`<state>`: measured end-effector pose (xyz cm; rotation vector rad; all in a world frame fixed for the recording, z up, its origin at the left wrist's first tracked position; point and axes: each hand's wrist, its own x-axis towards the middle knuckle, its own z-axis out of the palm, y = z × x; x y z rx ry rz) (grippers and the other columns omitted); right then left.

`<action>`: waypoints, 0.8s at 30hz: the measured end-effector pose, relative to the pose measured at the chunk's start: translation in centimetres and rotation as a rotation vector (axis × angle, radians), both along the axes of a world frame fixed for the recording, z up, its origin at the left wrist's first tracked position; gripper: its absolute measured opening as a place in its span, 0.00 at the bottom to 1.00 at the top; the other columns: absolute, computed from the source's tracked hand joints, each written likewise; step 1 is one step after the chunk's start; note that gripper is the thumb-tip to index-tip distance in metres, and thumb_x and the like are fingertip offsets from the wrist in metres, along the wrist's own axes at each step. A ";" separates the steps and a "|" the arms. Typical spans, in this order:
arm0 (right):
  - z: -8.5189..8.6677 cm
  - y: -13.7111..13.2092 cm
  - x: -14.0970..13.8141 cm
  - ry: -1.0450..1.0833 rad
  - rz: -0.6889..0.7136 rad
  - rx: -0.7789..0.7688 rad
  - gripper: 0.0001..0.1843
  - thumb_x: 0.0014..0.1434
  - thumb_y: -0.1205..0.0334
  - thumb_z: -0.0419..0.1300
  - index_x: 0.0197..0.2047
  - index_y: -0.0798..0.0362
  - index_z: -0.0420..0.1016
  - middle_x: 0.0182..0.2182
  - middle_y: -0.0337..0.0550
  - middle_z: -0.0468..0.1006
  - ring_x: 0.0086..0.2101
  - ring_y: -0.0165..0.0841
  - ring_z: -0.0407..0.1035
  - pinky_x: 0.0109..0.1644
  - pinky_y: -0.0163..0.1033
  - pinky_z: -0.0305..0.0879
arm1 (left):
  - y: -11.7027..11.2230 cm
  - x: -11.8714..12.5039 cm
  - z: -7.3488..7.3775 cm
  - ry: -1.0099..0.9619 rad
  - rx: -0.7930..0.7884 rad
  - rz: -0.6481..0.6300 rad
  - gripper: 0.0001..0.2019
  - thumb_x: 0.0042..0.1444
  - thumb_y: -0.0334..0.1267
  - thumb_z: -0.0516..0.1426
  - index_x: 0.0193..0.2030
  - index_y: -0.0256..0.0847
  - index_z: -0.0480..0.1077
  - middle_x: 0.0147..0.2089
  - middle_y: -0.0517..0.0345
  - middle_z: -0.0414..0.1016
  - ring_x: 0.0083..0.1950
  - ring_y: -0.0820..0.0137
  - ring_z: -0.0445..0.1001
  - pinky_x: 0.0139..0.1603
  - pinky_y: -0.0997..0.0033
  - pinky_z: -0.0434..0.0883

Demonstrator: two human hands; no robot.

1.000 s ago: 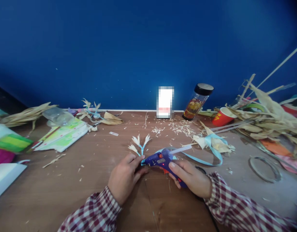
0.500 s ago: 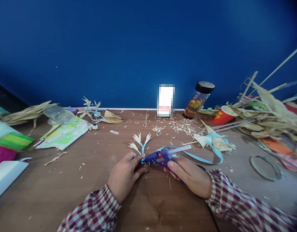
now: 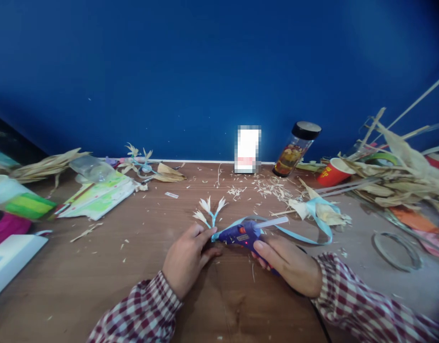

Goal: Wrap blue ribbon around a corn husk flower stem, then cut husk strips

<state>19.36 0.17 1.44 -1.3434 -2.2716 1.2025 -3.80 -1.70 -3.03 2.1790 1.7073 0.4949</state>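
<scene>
In my left hand (image 3: 191, 252) I pinch the lower stem of a small corn-husk flower sprig (image 3: 214, 216), its pale blossoms on blue-wrapped stalks pointing away from me. My right hand (image 3: 293, 264) is wrapped round a blue-purple hot glue gun (image 3: 239, 234) with a small red light lit. A translucent glue stick (image 3: 271, 222) juts from its back end. The gun's nozzle is at the blue stem, close to my left fingertips; whether it touches cannot be made out. A light blue ribbon (image 3: 305, 239) loops behind the gun on the table.
Pale husk scraps (image 3: 273, 188) lie scattered over the brown table (image 3: 134, 281). At the back lean a blurred-out bright screen (image 3: 248, 145) and a jar with a black lid (image 3: 294, 152). Dried husks (image 3: 391, 178), a red paper cup (image 3: 334, 172) and a wire coil (image 3: 398, 252) are on the right.
The whole view has shifted slightly to the right. Both hands keep their grips, and the glue gun stays with its nozzle at the sprig's stem.
</scene>
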 end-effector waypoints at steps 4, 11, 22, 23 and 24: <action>-0.2 -0.1 0.0 -0.003 -0.021 0.024 0.24 0.64 0.51 0.39 0.30 0.54 0.69 0.24 0.40 0.71 0.25 0.29 0.64 0.30 0.35 0.58 | 0.0 0.0 0.1 -0.003 -0.005 -0.005 0.19 0.53 0.47 0.53 0.52 0.48 0.66 0.39 0.56 0.68 0.37 0.68 0.69 0.38 0.70 0.66; 0.2 0.0 -0.6 -0.005 0.040 0.022 0.22 0.64 0.52 0.39 0.30 0.54 0.67 0.23 0.40 0.70 0.25 0.29 0.63 0.29 0.35 0.57 | 0.1 0.0 0.2 -0.006 -0.008 -0.006 0.19 0.53 0.47 0.54 0.52 0.48 0.65 0.40 0.55 0.68 0.38 0.67 0.70 0.39 0.69 0.66; -0.1 -0.1 -0.4 0.009 -0.011 0.043 0.21 0.64 0.53 0.40 0.31 0.54 0.67 0.24 0.39 0.71 0.26 0.29 0.64 0.31 0.35 0.57 | 0.1 0.1 0.3 -0.008 -0.022 -0.008 0.20 0.52 0.46 0.54 0.52 0.48 0.65 0.40 0.56 0.68 0.38 0.67 0.70 0.39 0.70 0.67; -0.1 0.0 -0.5 0.015 -0.006 0.043 0.21 0.64 0.53 0.40 0.30 0.54 0.67 0.24 0.39 0.71 0.26 0.29 0.64 0.31 0.35 0.57 | 0.0 0.1 0.3 -0.012 -0.021 -0.010 0.20 0.53 0.46 0.54 0.52 0.48 0.65 0.40 0.56 0.68 0.39 0.67 0.70 0.39 0.70 0.67; -0.2 0.0 -0.6 0.020 -0.001 0.040 0.21 0.64 0.53 0.40 0.31 0.54 0.67 0.24 0.39 0.70 0.26 0.29 0.63 0.31 0.35 0.57 | 0.0 0.1 0.3 -0.017 -0.019 -0.012 0.20 0.53 0.46 0.54 0.52 0.48 0.65 0.41 0.55 0.68 0.39 0.67 0.70 0.39 0.69 0.67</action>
